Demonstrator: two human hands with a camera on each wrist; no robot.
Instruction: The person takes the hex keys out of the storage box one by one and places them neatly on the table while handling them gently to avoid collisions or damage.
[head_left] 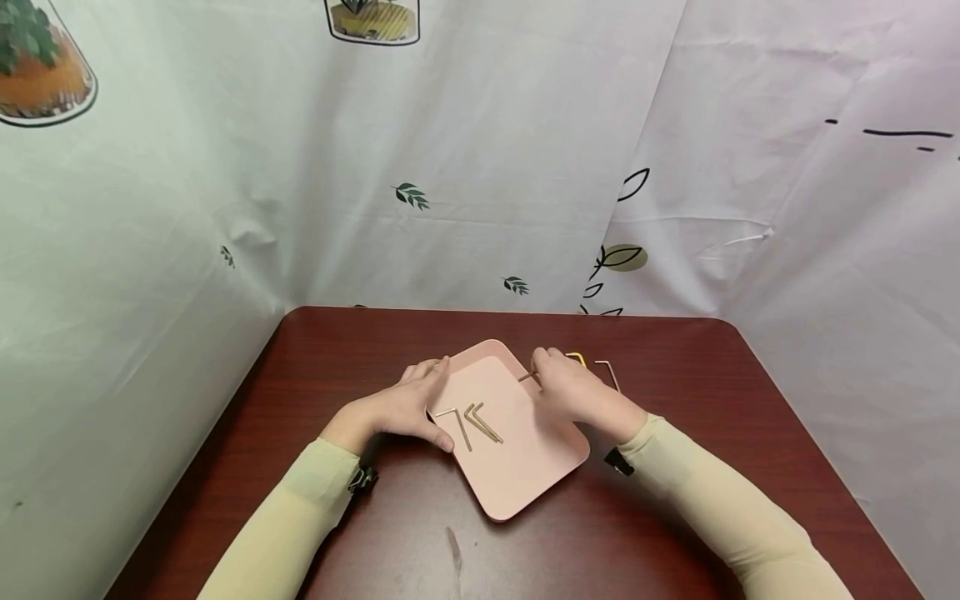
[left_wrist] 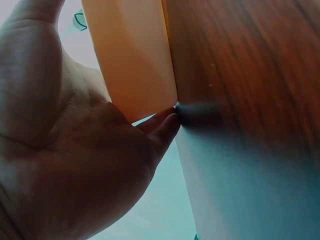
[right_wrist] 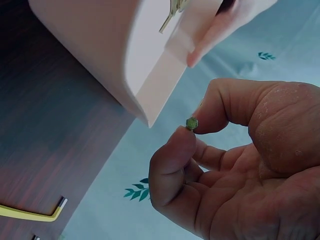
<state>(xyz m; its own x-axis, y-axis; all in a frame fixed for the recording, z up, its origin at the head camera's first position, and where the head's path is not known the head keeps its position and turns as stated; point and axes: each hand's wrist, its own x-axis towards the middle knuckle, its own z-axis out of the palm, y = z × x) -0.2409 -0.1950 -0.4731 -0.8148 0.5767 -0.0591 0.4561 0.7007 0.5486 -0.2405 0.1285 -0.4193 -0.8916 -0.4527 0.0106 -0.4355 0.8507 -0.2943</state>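
Note:
A pink tray (head_left: 517, 475) sits turned cornerwise on the table. My left hand (head_left: 405, 408) holds its left corner, with the thumb along one side and the fingers along the other. In the left wrist view the palm (left_wrist: 70, 135) faces the tray wall (left_wrist: 135, 60). Inside the tray lie a silvery hex key (head_left: 463, 429) and two brassy hex keys (head_left: 483, 423) side by side. Above the tray's right rim, my right hand (head_left: 573, 387) pinches another hex key (head_left: 528, 377) between thumb and fingertips. Its six-sided end (right_wrist: 192, 123) shows in the right wrist view.
Just beyond my right hand, a yellow hex key (head_left: 577, 358) and a slim reddish hex key (head_left: 611, 375) lie on the dark red wooden table (head_left: 360, 350). White patterned cloth (head_left: 450, 250) hangs behind the table and along both sides.

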